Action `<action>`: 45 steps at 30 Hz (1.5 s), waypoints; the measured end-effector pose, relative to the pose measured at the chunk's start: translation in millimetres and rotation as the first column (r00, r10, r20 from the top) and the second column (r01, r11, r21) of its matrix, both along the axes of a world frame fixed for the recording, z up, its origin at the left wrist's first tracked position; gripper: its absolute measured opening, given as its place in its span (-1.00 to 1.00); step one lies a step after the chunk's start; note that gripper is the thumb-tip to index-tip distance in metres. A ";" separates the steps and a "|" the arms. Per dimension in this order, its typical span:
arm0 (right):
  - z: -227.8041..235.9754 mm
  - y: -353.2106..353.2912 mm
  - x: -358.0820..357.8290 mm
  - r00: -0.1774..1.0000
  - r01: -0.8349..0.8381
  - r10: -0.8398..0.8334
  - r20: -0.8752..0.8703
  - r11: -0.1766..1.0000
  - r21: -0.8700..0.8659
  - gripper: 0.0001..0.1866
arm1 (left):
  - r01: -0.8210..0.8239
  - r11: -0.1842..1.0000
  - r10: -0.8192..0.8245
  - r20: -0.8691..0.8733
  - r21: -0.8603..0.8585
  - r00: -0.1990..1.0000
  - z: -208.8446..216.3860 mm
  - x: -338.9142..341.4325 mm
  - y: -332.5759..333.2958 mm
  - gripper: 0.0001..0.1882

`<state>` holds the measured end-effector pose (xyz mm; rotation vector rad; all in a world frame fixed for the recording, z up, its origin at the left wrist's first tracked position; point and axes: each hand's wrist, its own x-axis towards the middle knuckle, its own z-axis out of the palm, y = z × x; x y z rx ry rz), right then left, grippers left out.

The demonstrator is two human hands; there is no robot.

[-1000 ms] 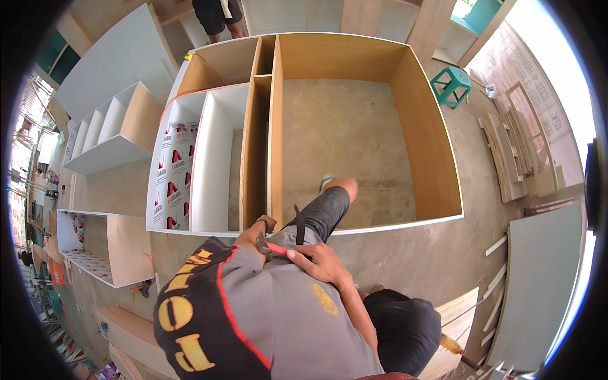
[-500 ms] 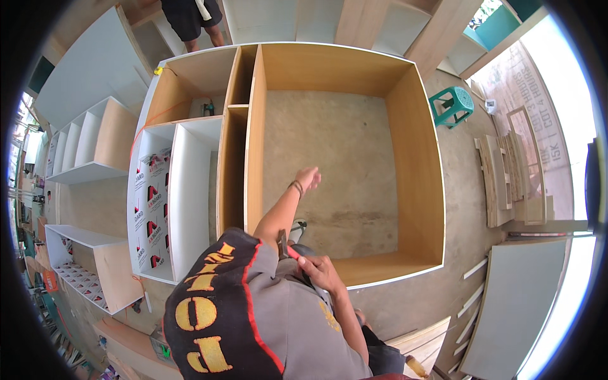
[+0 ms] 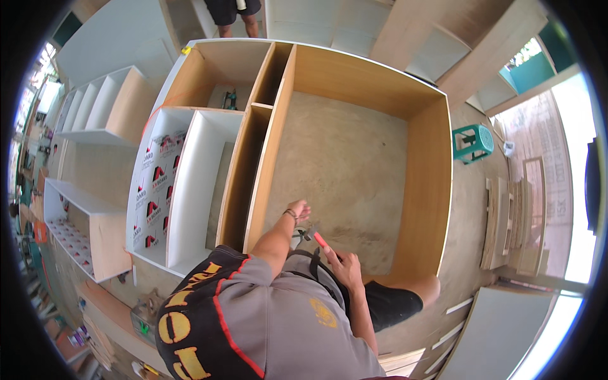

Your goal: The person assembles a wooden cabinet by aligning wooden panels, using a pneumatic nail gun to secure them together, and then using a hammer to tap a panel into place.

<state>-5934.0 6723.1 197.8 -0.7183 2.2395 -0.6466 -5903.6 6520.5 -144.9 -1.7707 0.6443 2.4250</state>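
The right hand (image 3: 344, 267) grips a red-handled hammer (image 3: 319, 239); a careless swing could clip the nearby left hand (image 3: 300, 209), whose grip I can't tell.

Left hand (image 3: 299, 209) extends forward, loosely curled; right hand (image 3: 345, 268) grips, nearer the body

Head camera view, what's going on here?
The wearer's right hand grips a red-handled hammer. Their left hand is over the floor inside the big open section of a wooden cabinet frame; I can't tell whether it holds anything. A green stool stands right of the frame, and another person stands beyond its far side.
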 end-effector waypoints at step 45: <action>-265.4 -349.6 -539.0 0.842 -0.465 0.536 0.051 0.676 0.571 -0.50 | 0.193 0.751 0.220 0.514 -0.632 0.829 15.4 -97.5 -383.0 -0.58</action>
